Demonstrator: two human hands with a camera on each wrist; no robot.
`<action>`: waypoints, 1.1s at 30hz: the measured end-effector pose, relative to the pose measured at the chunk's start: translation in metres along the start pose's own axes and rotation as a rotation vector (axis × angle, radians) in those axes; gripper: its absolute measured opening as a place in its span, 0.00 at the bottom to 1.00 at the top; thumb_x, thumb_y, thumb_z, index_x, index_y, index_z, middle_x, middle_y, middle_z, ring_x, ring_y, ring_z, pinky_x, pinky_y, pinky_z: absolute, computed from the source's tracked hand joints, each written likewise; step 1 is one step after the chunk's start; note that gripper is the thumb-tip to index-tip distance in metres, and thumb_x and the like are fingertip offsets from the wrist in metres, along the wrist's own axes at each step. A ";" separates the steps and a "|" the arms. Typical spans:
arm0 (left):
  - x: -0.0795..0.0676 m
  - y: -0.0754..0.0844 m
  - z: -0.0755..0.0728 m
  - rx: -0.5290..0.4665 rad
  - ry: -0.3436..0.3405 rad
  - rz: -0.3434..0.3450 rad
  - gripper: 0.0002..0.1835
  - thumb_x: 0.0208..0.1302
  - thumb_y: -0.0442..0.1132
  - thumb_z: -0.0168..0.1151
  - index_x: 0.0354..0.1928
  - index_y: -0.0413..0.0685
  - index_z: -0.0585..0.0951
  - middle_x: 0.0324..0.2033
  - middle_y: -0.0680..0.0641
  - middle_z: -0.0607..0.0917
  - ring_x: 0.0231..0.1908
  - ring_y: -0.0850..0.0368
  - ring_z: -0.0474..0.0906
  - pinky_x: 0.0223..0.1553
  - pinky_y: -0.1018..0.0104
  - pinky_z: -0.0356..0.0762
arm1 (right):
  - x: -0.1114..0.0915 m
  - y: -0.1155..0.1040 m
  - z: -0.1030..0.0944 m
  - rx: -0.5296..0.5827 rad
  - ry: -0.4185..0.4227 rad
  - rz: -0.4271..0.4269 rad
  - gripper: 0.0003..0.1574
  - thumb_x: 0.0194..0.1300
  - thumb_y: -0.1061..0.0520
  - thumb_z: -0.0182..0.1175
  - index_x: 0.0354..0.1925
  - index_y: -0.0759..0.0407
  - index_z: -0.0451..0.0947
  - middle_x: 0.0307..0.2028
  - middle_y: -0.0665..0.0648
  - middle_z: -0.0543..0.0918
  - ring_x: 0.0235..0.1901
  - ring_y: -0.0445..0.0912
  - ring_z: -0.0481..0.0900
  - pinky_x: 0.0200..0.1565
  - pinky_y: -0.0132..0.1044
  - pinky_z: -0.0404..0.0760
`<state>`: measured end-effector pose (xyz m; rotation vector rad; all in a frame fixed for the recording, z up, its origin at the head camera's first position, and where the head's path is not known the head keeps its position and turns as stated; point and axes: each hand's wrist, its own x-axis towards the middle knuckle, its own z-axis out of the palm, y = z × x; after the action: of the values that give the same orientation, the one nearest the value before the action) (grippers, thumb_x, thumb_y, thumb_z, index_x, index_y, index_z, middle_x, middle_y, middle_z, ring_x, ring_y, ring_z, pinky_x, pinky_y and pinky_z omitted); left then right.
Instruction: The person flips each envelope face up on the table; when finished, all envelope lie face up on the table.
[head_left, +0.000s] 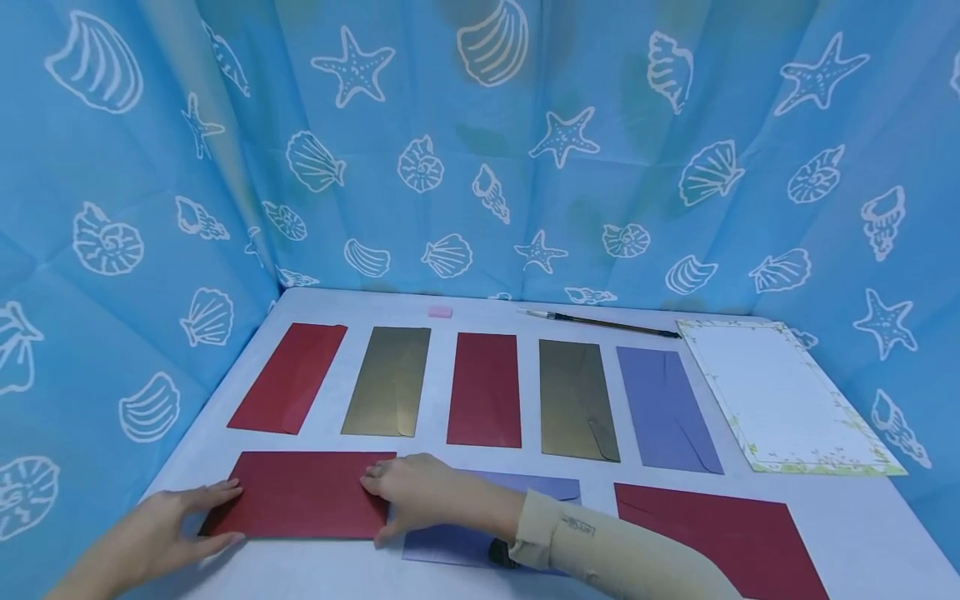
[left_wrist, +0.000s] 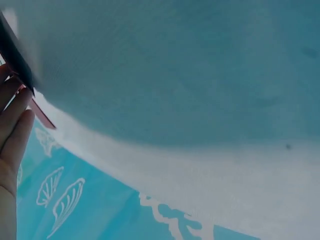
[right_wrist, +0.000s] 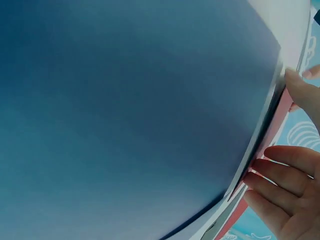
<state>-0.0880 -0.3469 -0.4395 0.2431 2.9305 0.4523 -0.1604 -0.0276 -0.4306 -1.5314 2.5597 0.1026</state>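
A dark red envelope (head_left: 307,496) lies crosswise at the table's front left, between both hands. At its left end is my left hand (head_left: 168,525), fingers at the upper left edge and thumb near the lower edge. My right hand (head_left: 423,492) rests on the right end, its fingers spread apart from the thumb. In the left wrist view, extended left fingers (left_wrist: 17,110) touch the envelope's edge. The right wrist view shows loosely straight right fingers (right_wrist: 280,180) along the red edge. A purple envelope (head_left: 450,542) is partly hidden under the right forearm.
Behind stand a row of red, gold and purple envelopes (head_left: 483,390). Another red envelope (head_left: 720,533) lies front right. A brush (head_left: 615,323), a pink eraser-like block (head_left: 440,312) and a bordered paper sheet (head_left: 787,396) lie farther back. A blue shell-patterned curtain (head_left: 480,108) surrounds the table.
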 end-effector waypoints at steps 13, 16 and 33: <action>-0.017 0.003 -0.003 -0.053 0.276 0.097 0.26 0.53 0.50 0.73 0.52 0.44 0.84 0.45 0.39 0.85 0.42 0.41 0.83 0.33 0.57 0.84 | -0.021 -0.001 0.002 0.004 0.395 -0.187 0.11 0.64 0.53 0.61 0.44 0.50 0.85 0.38 0.43 0.87 0.32 0.29 0.81 0.25 0.18 0.70; -0.015 0.003 -0.005 -0.048 0.402 0.129 0.21 0.50 0.44 0.76 0.47 0.45 0.86 0.40 0.43 0.87 0.37 0.49 0.85 0.32 0.72 0.82 | -0.024 0.002 0.002 0.031 0.594 -0.208 0.07 0.60 0.59 0.64 0.38 0.52 0.85 0.30 0.43 0.86 0.24 0.31 0.79 0.26 0.17 0.70; -0.016 0.011 -0.031 -0.289 0.715 0.071 0.20 0.43 0.22 0.75 0.43 0.37 0.86 0.32 0.59 0.87 0.35 0.87 0.74 0.34 0.89 0.70 | -0.020 0.035 -0.022 0.519 0.795 -0.136 0.10 0.61 0.65 0.65 0.42 0.60 0.86 0.36 0.52 0.88 0.36 0.36 0.85 0.40 0.18 0.76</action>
<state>-0.0768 -0.3486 -0.4047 0.1697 3.4676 1.1767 -0.1846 0.0031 -0.4065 -1.7244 2.6155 -1.3139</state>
